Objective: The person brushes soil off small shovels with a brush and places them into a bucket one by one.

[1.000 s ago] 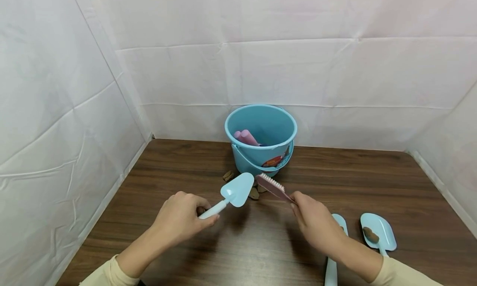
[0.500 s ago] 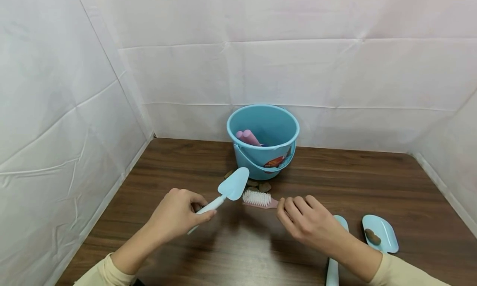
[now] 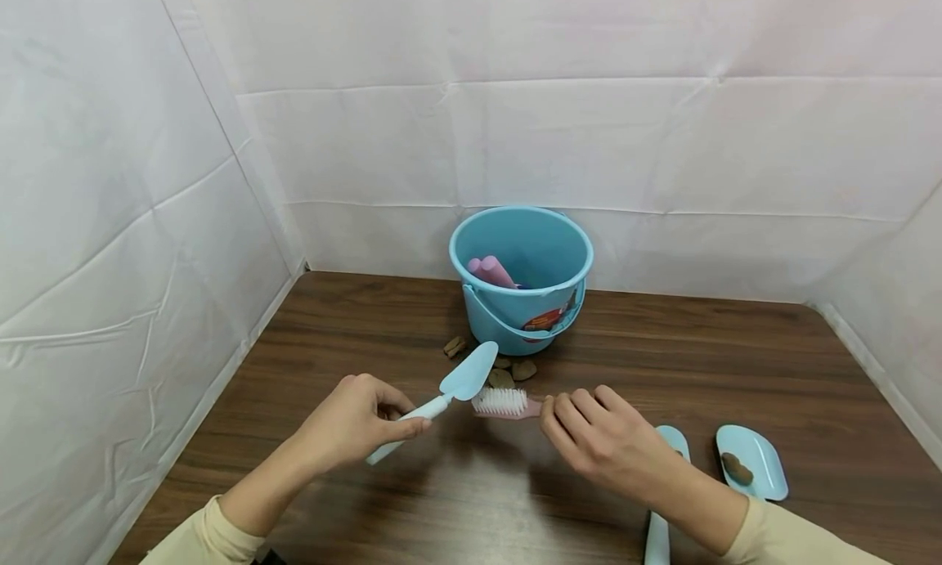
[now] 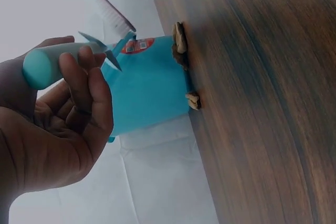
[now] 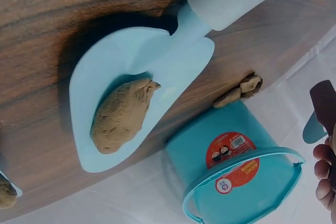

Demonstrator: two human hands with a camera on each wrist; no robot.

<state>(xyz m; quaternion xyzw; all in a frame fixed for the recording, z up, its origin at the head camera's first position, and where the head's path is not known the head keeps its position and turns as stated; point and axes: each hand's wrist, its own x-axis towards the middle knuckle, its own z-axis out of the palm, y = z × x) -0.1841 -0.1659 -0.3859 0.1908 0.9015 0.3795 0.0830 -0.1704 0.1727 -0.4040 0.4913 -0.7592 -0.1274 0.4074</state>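
Note:
My left hand [image 3: 346, 426] grips the handle of a light blue trowel [image 3: 469, 372], whose blade is tilted above the table. In my right hand [image 3: 607, 438] is a pink brush [image 3: 504, 401] with white bristles. Its head lies just beside the trowel blade; whether they touch I cannot tell. Several brown clay-like lumps [image 3: 501, 378] lie on the table at the foot of a blue bucket [image 3: 508, 324]. The left wrist view shows the trowel's handle end [image 4: 42, 67] between thumb and fingers, and the brush [image 4: 113, 14] farther off.
Two more light blue tools lie at right: a scoop [image 3: 765, 463] bearing a brown lump [image 3: 736, 469], and another [image 3: 657, 540] partly under my right arm, its lump [image 5: 126, 116] seen in the right wrist view. Pink handles [image 3: 495, 272] lean inside the bucket. White cloth walls surround the table.
The brush has come left and nearer to me, away from the lumps, and its bristles have turned toward the trowel. The trowel blade has tipped edge-on. The bucket and lumps stay put.

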